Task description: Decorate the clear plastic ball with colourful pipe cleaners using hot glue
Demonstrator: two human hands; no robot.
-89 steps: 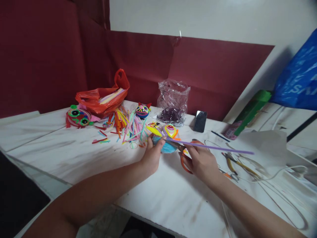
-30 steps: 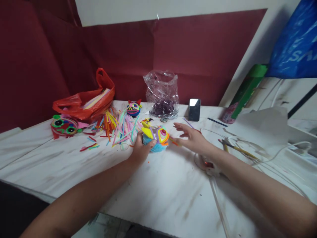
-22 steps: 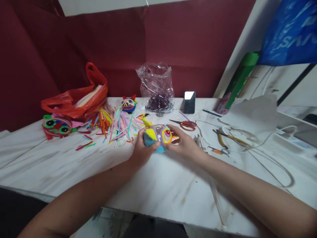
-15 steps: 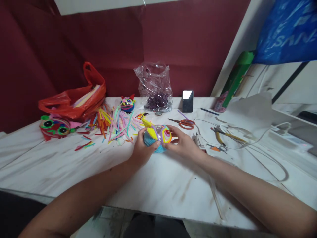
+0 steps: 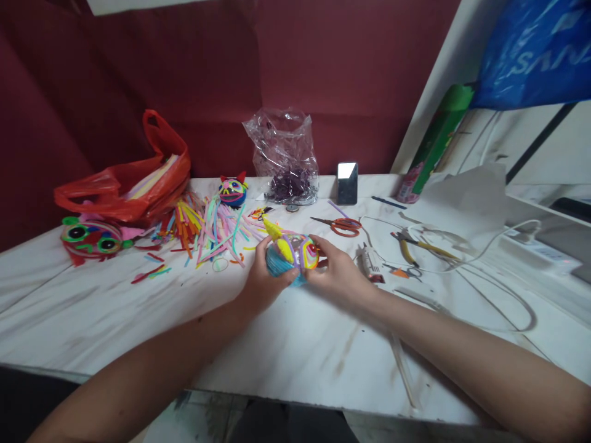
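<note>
I hold a small round craft ball between both hands, just above the white table. It is blue at the bottom, with yellow, purple and red pipe-cleaner shapes on top. My left hand cups its left side with the fingers curled round it. My right hand grips its right side, thumb on top. Orange-handled scissors lie on the table just beyond my right hand.
Cut pipe-cleaner pieces lie scattered at the back left, beside a red plastic bag, a frog-like craft and a cat-faced ball. A clear bag, a phone, a glue gun, pliers and white cable lie further back and right.
My right hand set down the scissors and the purple pipe cleaner, then came back to grip the ball's right side. The view has tilted down and shifted slightly.
</note>
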